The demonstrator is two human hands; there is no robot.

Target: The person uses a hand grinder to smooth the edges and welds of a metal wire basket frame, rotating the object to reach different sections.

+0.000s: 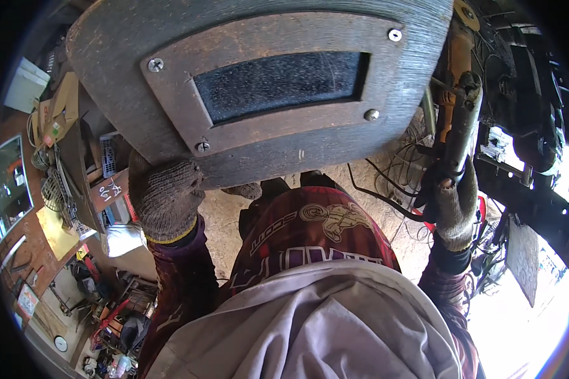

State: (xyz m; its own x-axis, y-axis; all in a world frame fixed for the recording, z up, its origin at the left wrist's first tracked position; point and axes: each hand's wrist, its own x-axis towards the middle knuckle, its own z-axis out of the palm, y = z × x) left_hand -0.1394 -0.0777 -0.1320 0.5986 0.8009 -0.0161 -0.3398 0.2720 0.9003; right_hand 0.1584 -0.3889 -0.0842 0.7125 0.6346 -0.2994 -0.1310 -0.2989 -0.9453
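A large dark welding shield [278, 148] with a framed dark glass window and several screws fills the top middle of the view. My left hand [169, 199], in a knitted grey work glove, is closed on its lower left edge; part of the fingers is hidden behind the shield. On the right, my gloved right hand [456, 211] is wrapped round a welding torch [464, 126], a grey tube with a worn, rough tip, pointing up and away. A black cable [385, 203] runs toward that hand; where it joins is unclear.
An orange tool with a disc, like an angle grinder [459, 54], lies beyond the torch. Wires [398, 161] trail over the dusty floor. At left stands a wooden board [19, 252] with clutter and a cardboard box [62, 110]. Dark metal framework [518, 170] rises at right.
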